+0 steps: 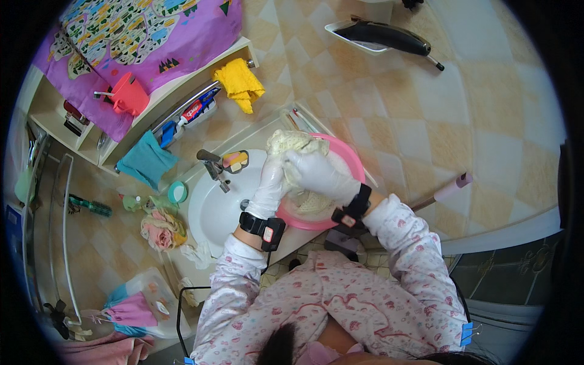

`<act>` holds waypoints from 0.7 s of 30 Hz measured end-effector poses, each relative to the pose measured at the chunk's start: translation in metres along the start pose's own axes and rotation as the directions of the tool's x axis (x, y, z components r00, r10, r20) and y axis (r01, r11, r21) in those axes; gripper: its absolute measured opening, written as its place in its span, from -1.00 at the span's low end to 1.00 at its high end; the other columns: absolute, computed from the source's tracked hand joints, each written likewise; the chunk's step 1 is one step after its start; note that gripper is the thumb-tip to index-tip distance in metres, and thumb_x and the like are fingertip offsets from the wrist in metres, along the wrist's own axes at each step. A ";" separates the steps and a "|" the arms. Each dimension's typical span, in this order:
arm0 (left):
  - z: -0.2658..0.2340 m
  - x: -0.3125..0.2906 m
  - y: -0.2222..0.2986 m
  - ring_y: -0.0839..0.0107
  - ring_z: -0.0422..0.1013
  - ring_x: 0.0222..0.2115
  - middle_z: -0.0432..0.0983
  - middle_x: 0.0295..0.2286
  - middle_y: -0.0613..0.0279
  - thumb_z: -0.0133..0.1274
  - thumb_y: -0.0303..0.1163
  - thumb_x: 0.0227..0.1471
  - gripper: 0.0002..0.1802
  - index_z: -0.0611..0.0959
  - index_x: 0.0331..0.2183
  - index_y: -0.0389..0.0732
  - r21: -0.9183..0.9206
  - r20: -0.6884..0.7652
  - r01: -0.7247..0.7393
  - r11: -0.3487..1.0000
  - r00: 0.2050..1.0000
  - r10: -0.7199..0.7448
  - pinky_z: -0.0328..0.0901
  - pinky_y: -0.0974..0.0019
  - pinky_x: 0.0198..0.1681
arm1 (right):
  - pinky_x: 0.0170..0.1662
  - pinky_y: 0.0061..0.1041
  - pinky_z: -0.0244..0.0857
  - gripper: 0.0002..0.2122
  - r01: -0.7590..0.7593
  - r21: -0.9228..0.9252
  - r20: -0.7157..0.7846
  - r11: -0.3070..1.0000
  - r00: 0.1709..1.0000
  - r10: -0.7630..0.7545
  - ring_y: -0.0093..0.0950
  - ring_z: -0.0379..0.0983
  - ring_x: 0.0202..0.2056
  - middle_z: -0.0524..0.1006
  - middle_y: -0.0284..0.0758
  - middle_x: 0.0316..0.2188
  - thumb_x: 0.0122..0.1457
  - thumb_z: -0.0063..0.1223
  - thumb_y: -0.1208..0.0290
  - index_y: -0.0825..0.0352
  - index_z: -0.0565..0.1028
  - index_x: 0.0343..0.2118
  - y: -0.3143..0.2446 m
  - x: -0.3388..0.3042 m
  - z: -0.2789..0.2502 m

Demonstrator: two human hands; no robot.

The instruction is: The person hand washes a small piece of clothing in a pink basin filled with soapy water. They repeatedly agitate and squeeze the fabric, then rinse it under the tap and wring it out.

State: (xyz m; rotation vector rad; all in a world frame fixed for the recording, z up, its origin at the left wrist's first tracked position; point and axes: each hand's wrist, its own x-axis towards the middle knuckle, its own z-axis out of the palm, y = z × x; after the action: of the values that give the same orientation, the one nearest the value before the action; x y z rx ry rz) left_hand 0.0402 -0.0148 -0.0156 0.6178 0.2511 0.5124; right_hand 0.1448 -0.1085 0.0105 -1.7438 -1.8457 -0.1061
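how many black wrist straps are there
2. The left strap is on the wrist just behind the white-gloved left hand; the right strap is just behind the white-gloved right hand. Both hands hold the cream cloth.

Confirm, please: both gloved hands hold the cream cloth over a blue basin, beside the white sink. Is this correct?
Not quite: the head view shows that the basin is pink, not blue. The left hand and right hand do hold the cream cloth over it, beside the white sink.
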 end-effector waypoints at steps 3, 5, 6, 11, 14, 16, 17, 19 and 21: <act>0.002 0.004 -0.010 0.31 0.39 -0.14 0.39 -0.13 0.17 -0.14 -0.43 0.12 -0.67 0.37 -0.04 -0.18 0.051 0.061 -0.071 0.996 0.996 0.068 0.32 0.22 -0.05 | -0.50 -0.19 0.31 -0.84 -0.211 -0.044 -0.120 0.976 0.971 0.205 -0.13 0.44 -0.57 0.45 -0.09 -0.65 0.08 -0.08 0.44 0.30 0.34 -0.26 0.009 0.007 0.005; 0.005 0.005 -0.014 0.28 0.38 -0.13 0.40 -0.12 0.17 -0.21 -0.41 0.17 -0.67 0.36 -0.01 -0.21 0.053 0.076 -0.069 0.996 0.995 0.065 0.29 0.23 -0.01 | -0.53 -0.17 0.29 -0.84 -0.419 0.074 -0.170 0.905 0.889 0.426 -0.13 0.44 -0.59 0.45 -0.11 -0.67 0.10 -0.12 0.43 0.30 0.33 -0.26 0.012 0.008 0.004; 0.005 0.004 -0.014 0.28 0.37 -0.12 0.39 -0.11 0.17 -0.23 -0.38 0.18 -0.66 0.35 -0.01 -0.22 0.039 0.051 -0.074 0.996 0.996 0.072 0.28 0.23 0.00 | -0.54 -0.16 0.29 -0.85 -0.316 0.049 -0.103 0.947 0.942 0.320 -0.11 0.43 -0.59 0.45 -0.11 -0.67 0.10 -0.14 0.44 0.31 0.33 -0.26 0.013 0.008 0.003; 0.004 0.004 -0.007 0.29 0.33 -0.07 0.36 -0.08 0.17 -0.26 -0.26 0.22 -0.61 0.33 0.02 -0.22 -0.239 0.029 0.057 0.969 0.998 -0.052 0.25 0.24 0.01 | -0.30 -0.33 0.31 -0.78 -0.340 0.393 0.081 0.854 0.938 0.336 -0.21 0.46 -0.37 0.48 -0.08 -0.47 0.16 -0.13 0.30 0.34 0.35 -0.24 0.024 0.005 -0.007; 0.007 0.004 -0.001 0.27 0.31 -0.05 0.36 -0.08 0.15 -0.20 -0.18 0.19 -0.57 0.34 0.01 -0.23 -0.237 0.160 -0.046 0.970 0.983 0.086 0.18 0.18 0.09 | -0.07 -0.44 0.25 -0.65 -0.329 0.699 0.120 0.635 0.929 0.350 -0.39 0.39 -0.11 0.47 -0.15 -0.22 0.13 0.01 0.31 0.35 0.32 -0.06 0.036 0.003 -0.009; 0.010 0.006 0.002 0.25 0.35 -0.10 0.36 -0.08 0.14 -0.21 -0.21 0.20 -0.58 0.33 0.02 -0.23 -0.092 0.117 -0.082 0.992 0.989 0.093 0.27 0.16 0.00 | 0.02 -0.49 0.21 -0.57 -0.287 0.765 0.139 0.577 0.948 0.287 -0.45 0.34 -0.04 0.44 -0.19 -0.12 0.07 0.08 0.40 0.35 0.30 0.02 0.038 -0.004 -0.008; 0.012 0.005 0.004 0.24 0.38 -0.13 0.36 -0.08 0.14 -0.21 -0.22 0.20 -0.58 0.32 0.02 -0.24 -0.029 0.132 -0.088 0.996 0.987 0.091 0.32 0.15 -0.04 | 0.08 -0.53 0.15 -0.46 -0.185 0.660 0.089 0.728 0.982 0.169 -0.46 0.31 0.00 0.43 -0.22 -0.07 -0.01 0.14 0.51 0.37 0.26 0.08 0.040 -0.007 -0.009; 0.011 0.001 0.014 0.20 0.35 -0.08 0.34 -0.05 0.08 -0.20 -0.21 0.19 -0.58 0.34 0.00 -0.25 0.134 0.041 -0.019 0.991 0.999 0.013 0.30 0.06 -0.01 | 0.09 -0.50 0.15 -0.47 -0.263 0.625 0.125 0.735 0.963 0.239 -0.47 0.29 0.01 0.42 -0.24 -0.06 -0.01 0.13 0.51 0.38 0.28 0.07 0.044 -0.012 -0.013; 0.005 -0.004 0.027 0.15 0.34 -0.06 0.33 -0.03 0.04 -0.20 -0.20 0.19 -0.58 0.34 -0.01 -0.24 0.214 -0.020 0.029 0.976 0.999 -0.025 0.31 0.00 -0.02 | 0.10 -0.49 0.12 -0.49 -0.363 0.644 0.239 0.673 0.932 0.275 -0.48 0.27 0.02 0.41 -0.26 -0.04 0.00 0.11 0.51 0.39 0.29 0.07 0.051 -0.014 -0.022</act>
State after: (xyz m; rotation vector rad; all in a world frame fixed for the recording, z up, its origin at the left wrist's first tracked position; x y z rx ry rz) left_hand 0.0288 -0.0005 0.0053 0.8189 0.3331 0.4676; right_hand 0.1995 -0.1240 0.0053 -1.5027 -1.3487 0.7537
